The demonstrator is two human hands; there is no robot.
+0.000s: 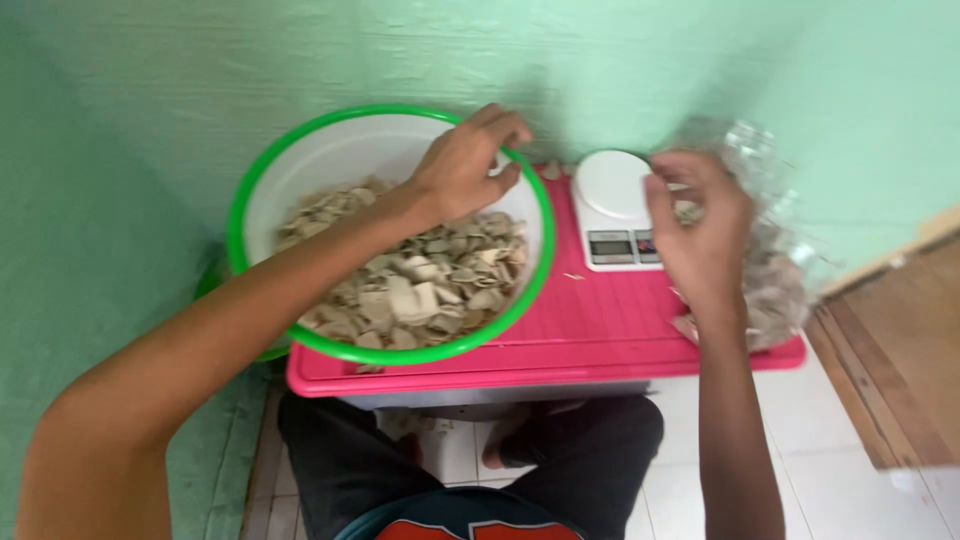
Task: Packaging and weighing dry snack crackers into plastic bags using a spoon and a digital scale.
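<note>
Looks like a room corner in a home, used for small-scale hand packing of snack food. Plain mint-green painted walls close behind both hands, meeting in a corner beyond the left hand [462, 165]. White floor tiles [850, 470] below the right hand [700, 225], with a wooden door frame [900, 340] off to its right. No worktable: only a low pink plastic lid [600, 330] under the hands serving as a surface, knees folded beneath it. A small white kitchen scale [615, 205] between the hands, a big green-rimmed white basin [300, 165] of pale square chips [420, 290] under the left, a clear plastic bag [770, 260] at the right.
</note>
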